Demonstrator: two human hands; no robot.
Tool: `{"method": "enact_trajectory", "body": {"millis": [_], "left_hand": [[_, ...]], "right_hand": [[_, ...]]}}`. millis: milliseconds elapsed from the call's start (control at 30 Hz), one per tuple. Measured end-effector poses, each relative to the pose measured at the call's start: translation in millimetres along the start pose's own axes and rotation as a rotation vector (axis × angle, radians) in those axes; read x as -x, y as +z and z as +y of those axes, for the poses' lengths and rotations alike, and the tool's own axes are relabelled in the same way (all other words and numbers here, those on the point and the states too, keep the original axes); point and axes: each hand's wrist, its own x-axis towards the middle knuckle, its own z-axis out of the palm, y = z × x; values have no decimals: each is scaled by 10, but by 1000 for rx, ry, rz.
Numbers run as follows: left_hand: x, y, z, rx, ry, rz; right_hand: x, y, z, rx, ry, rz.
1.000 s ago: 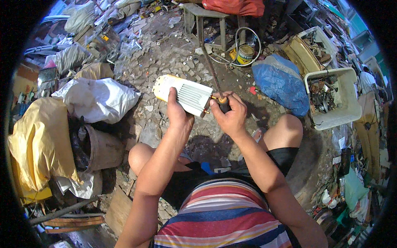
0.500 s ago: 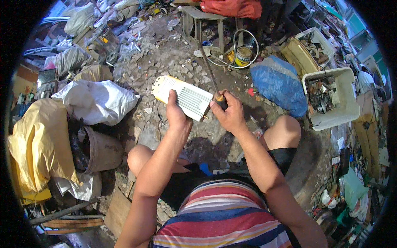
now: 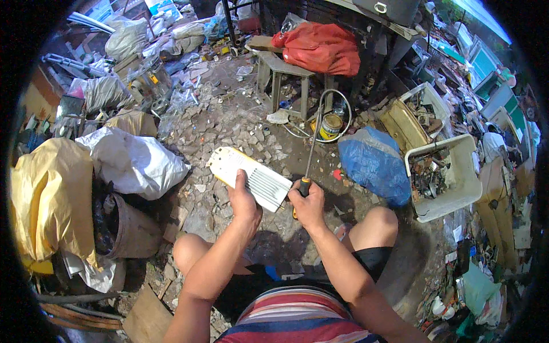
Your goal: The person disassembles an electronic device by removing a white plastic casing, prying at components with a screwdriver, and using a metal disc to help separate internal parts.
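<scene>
My left hand (image 3: 246, 200) is closed round the near side of a white and yellow device casing (image 3: 267, 187) with ribbed fins, its thumb lying on top. The casing is tilted, its rounded, notched end pointing away to the left. In my right hand (image 3: 309, 204) is a long screwdriver (image 3: 313, 146) with a black and orange handle, its shaft pointing up and away from me. The right fingers are beside the casing's near right end; whether they touch it I cannot tell.
White (image 3: 134, 160) and yellow sacks (image 3: 54, 194) lie left, beside a bucket (image 3: 134, 226). Ahead stand a stool (image 3: 282, 64) with a red cloth and a yellow can (image 3: 330, 127). On the right are a blue bag (image 3: 374, 163) and a bin of scrap (image 3: 477, 194).
The view has tilted up, showing more of the stool and background. In my right hand the screwdriver has turned, its shaft now leaning right instead of left. The left hand still holds the casing.
</scene>
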Motion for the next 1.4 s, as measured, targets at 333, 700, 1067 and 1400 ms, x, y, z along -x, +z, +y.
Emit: {"method": "enact_trajectory", "body": {"millis": [333, 700, 1067, 1400], "left_hand": [[52, 113, 25, -84, 158, 66], [13, 70, 35, -41, 74, 71], [73, 139, 163, -12, 63, 57], [30, 72, 125, -55, 70, 116]], "right_hand": [[71, 128, -52, 116, -60, 219], [13, 51, 40, 248, -430, 128], [-6, -44, 40, -230, -108, -218], [11, -11, 54, -271, 6, -224]]}}
